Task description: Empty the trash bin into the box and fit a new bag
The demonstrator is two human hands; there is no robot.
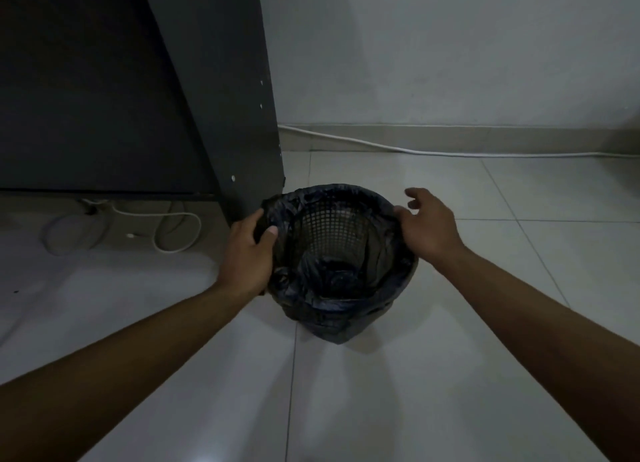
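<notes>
A small dark mesh trash bin (332, 229) stands upright on the white tiled floor, lined with a black plastic bag (329, 319) whose edge is folded over the rim and hangs down the outside. My left hand (247, 257) grips the bag and rim on the bin's left side, thumb inside. My right hand (427, 224) rests at the right rim, thumb touching the bag, fingers spread and lifted. The bag lies crumpled at the bin's bottom. No box is in view.
A dark desk panel (221, 91) stands just behind and left of the bin. White cables (173, 233) coil on the floor under the desk, and another cable (415, 150) runs along the wall's base. Tiled floor spreads to the right and front.
</notes>
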